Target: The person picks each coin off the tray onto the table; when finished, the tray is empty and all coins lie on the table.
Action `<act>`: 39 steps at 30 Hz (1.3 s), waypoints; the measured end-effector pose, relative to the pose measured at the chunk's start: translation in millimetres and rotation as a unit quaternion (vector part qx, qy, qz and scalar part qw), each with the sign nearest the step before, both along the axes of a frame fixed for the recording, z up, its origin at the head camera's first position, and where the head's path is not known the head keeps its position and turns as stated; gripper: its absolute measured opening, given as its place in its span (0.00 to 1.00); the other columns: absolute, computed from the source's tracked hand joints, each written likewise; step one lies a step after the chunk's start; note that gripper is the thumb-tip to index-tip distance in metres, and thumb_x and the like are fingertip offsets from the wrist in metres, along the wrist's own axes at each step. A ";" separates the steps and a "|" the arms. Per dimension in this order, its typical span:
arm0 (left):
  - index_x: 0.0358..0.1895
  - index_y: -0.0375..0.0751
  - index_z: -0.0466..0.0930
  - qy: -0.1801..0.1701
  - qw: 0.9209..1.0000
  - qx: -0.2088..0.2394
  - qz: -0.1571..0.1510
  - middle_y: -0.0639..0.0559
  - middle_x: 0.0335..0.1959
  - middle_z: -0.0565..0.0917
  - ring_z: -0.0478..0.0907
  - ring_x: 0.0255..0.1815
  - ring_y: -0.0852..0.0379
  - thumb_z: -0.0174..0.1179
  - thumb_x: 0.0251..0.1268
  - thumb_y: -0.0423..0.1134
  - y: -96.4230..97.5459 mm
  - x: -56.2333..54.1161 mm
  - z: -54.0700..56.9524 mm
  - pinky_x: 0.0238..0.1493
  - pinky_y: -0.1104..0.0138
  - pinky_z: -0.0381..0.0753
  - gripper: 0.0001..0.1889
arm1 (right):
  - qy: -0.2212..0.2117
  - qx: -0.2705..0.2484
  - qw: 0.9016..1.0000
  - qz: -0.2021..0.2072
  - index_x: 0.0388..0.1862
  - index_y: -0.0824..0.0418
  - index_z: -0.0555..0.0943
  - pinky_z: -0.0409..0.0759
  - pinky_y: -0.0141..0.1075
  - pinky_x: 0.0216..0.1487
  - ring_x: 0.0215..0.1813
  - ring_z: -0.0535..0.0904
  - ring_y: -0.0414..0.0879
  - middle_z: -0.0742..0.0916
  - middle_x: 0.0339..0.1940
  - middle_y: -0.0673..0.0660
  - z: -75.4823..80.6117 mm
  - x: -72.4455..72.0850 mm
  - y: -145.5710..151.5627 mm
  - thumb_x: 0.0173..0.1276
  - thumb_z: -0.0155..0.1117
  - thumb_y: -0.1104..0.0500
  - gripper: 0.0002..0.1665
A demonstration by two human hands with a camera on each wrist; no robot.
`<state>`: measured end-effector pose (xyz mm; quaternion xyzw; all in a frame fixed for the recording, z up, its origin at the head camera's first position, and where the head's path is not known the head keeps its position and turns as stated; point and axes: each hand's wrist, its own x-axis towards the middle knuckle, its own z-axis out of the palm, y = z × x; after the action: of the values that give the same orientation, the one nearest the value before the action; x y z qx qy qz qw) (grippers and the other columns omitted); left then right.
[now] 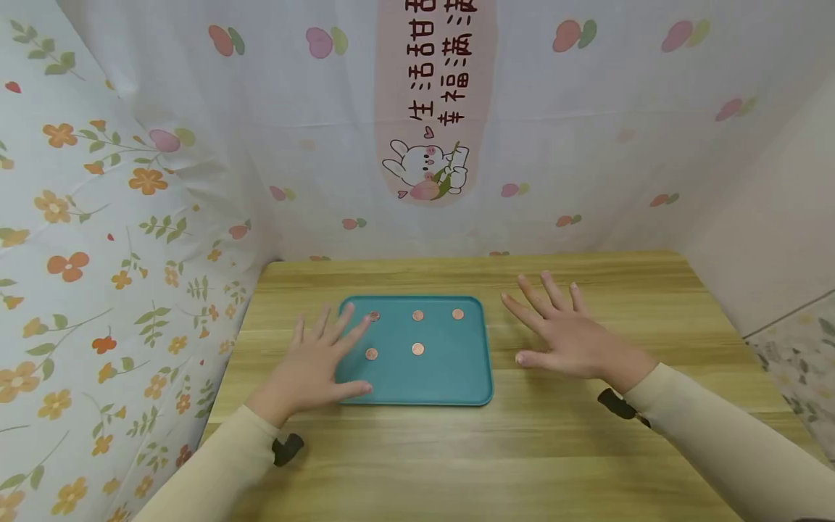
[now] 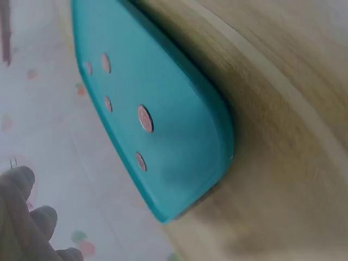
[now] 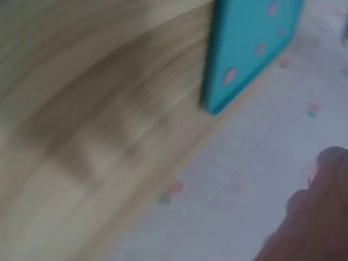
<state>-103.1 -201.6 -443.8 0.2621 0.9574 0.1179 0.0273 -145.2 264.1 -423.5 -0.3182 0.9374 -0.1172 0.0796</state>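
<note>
A teal tray (image 1: 450, 373) lies on the wooden table, with several copper coins on it. Three coins form a back row, among them a coin (image 1: 458, 314) at the right and a middle coin (image 1: 418, 315); nearer sit a coin (image 1: 417, 349) and another coin (image 1: 371, 354). My left hand (image 1: 313, 370) hovers over the tray's left edge with fingers spread, holding nothing. Apart from the tray, on its right side, my right hand (image 1: 567, 337) is held with spread fingers and nothing in it. Both wrist views show the tray and coins, the right one blurred.
The wooden table (image 1: 417, 464) ends at the back against a white curtain (image 1: 313, 159) with fruit prints and a rabbit drawing. A flowered cloth (image 1: 124, 290) hangs along the left side. A pale wall (image 1: 770, 181) stands at the right.
</note>
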 end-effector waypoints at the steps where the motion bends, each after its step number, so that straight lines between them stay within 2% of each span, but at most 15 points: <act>1: 0.89 0.49 0.51 -0.018 1.000 0.023 0.008 0.38 0.89 0.47 0.39 0.85 0.24 0.68 0.64 0.70 -2.8 -0.6 -2.0 0.74 0.22 0.40 0.57 | -0.024 -0.021 0.999 -0.005 0.92 0.46 0.47 0.31 0.80 0.73 0.86 0.25 0.68 0.40 0.90 0.59 -1.9 -2.1 -3.9 0.80 0.54 0.30 0.53; 3: 0.89 0.45 0.48 -0.057 0.995 0.081 0.029 0.37 0.89 0.43 0.36 0.86 0.25 0.68 0.69 0.64 -7.4 -1.8 -7.4 0.75 0.23 0.41 0.55 | -0.068 -0.071 0.995 -0.016 0.92 0.48 0.46 0.32 0.79 0.74 0.86 0.25 0.68 0.40 0.90 0.59 -5.5 -6.9 -13.3 0.84 0.52 0.35 0.48; 6: 0.89 0.40 0.43 -0.097 0.978 0.175 0.066 0.36 0.88 0.41 0.35 0.87 0.28 0.67 0.73 0.58 -12.2 -2.3 -19.1 0.77 0.27 0.43 0.54 | -0.103 -0.134 0.985 -0.025 0.92 0.52 0.46 0.34 0.77 0.75 0.87 0.30 0.70 0.43 0.90 0.62 -12.5 -14.6 -31.7 0.87 0.48 0.40 0.44; 10: 0.88 0.35 0.44 -0.098 0.950 0.277 0.106 0.34 0.88 0.46 0.40 0.87 0.31 0.67 0.76 0.49 -14.5 2.8 -43.5 0.80 0.32 0.45 0.51 | -0.114 -0.200 0.972 -0.041 0.90 0.60 0.52 0.40 0.74 0.78 0.87 0.39 0.71 0.52 0.89 0.67 -26.5 -22.4 -64.0 0.87 0.50 0.43 0.43; 12: 0.87 0.32 0.48 -0.089 0.939 0.307 0.127 0.32 0.87 0.50 0.43 0.86 0.29 0.67 0.75 0.46 -11.8 6.4 -56.1 0.80 0.32 0.46 0.48 | -0.127 -0.225 0.964 -0.066 0.88 0.63 0.58 0.46 0.72 0.79 0.87 0.45 0.70 0.58 0.87 0.68 -32.6 -25.3 -79.6 0.86 0.52 0.41 0.43; 16: 0.84 0.30 0.55 -0.066 0.922 0.337 0.180 0.31 0.83 0.59 0.52 0.84 0.29 0.67 0.75 0.46 2.2 13.8 -81.7 0.80 0.35 0.52 0.44 | -0.152 -0.260 0.943 -0.144 0.80 0.65 0.72 0.68 0.65 0.73 0.77 0.68 0.65 0.75 0.79 0.65 -41.3 -31.6 -103.9 0.84 0.56 0.39 0.39; 20: 0.82 0.32 0.61 -0.045 0.907 0.353 0.223 0.32 0.81 0.64 0.57 0.82 0.32 0.68 0.74 0.43 13.3 24.3 -98.7 0.80 0.37 0.55 0.40 | -0.175 -0.290 0.920 -0.196 0.71 0.60 0.82 0.77 0.57 0.64 0.66 0.79 0.58 0.83 0.70 0.60 -48.9 -40.1 -128.1 0.82 0.58 0.37 0.34; 22: 0.82 0.33 0.62 -0.046 0.894 0.374 0.241 0.33 0.81 0.65 0.58 0.82 0.33 0.67 0.74 0.42 15.1 29.0 -101.5 0.80 0.38 0.55 0.39 | -0.196 -0.312 0.907 -0.202 0.68 0.59 0.84 0.77 0.56 0.63 0.64 0.79 0.57 0.84 0.67 0.58 -52.6 -44.5 -142.4 0.82 0.59 0.38 0.31; 25: 0.82 0.35 0.62 -0.061 0.863 0.423 0.269 0.36 0.81 0.65 0.57 0.83 0.37 0.65 0.77 0.41 15.7 34.7 -102.1 0.81 0.42 0.55 0.37 | -0.220 -0.342 0.892 -0.198 0.65 0.58 0.85 0.78 0.54 0.58 0.59 0.81 0.57 0.87 0.60 0.58 -58.2 -49.8 -164.1 0.82 0.60 0.40 0.27; 27: 0.82 0.35 0.62 -0.066 0.848 0.444 0.282 0.36 0.81 0.65 0.58 0.83 0.37 0.64 0.78 0.40 16.3 37.9 -102.8 0.81 0.43 0.55 0.36 | -0.223 -0.349 0.890 -0.191 0.62 0.57 0.86 0.79 0.51 0.55 0.55 0.82 0.54 0.88 0.57 0.55 -63.3 -52.4 -177.8 0.82 0.60 0.41 0.25; 28: 0.82 0.34 0.62 -0.066 0.844 0.449 0.285 0.36 0.81 0.65 0.58 0.83 0.37 0.63 0.79 0.40 16.5 39.2 -103.0 0.82 0.44 0.55 0.35 | -0.220 -0.349 0.892 -0.187 0.61 0.56 0.87 0.80 0.50 0.53 0.53 0.82 0.52 0.88 0.56 0.54 -66.3 -53.6 -184.8 0.82 0.60 0.41 0.24; 31: 0.81 0.32 0.63 -0.050 0.851 0.438 0.286 0.34 0.80 0.67 0.60 0.82 0.35 0.64 0.77 0.38 18.2 41.9 -105.2 0.81 0.42 0.57 0.35 | -0.216 -0.339 0.899 -0.174 0.60 0.53 0.87 0.83 0.46 0.43 0.41 0.83 0.50 0.88 0.55 0.52 -73.9 -54.6 -205.2 0.80 0.63 0.41 0.22; 34: 0.80 0.33 0.66 -0.019 0.872 0.403 0.278 0.34 0.78 0.70 0.63 0.79 0.34 0.67 0.74 0.39 20.3 42.0 -108.0 0.79 0.40 0.59 0.36 | -0.189 -0.320 0.916 -0.151 0.59 0.54 0.87 0.84 0.44 0.36 0.36 0.82 0.47 0.87 0.57 0.53 -79.3 -55.3 -224.5 0.78 0.66 0.42 0.22; 36: 0.79 0.33 0.67 0.003 0.888 0.373 0.270 0.34 0.77 0.71 0.65 0.78 0.33 0.68 0.72 0.41 21.3 41.2 -110.2 0.77 0.39 0.61 0.36 | -0.163 -0.307 0.927 -0.140 0.59 0.56 0.87 0.85 0.45 0.37 0.36 0.82 0.47 0.87 0.57 0.55 -82.1 -56.5 -235.3 0.78 0.68 0.43 0.22; 39: 0.79 0.33 0.68 0.028 0.907 0.331 0.260 0.35 0.77 0.72 0.66 0.78 0.34 0.69 0.70 0.44 20.8 40.3 -113.0 0.77 0.39 0.61 0.38 | -0.106 -0.285 0.943 -0.134 0.57 0.57 0.88 0.83 0.45 0.48 0.45 0.82 0.46 0.87 0.58 0.55 -86.8 -61.6 -250.4 0.78 0.69 0.45 0.20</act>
<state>-62.8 -180.8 -556.8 0.0011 0.8982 0.4232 -0.1191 -206.8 13.8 -510.2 -0.1846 0.8849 -0.4223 0.0680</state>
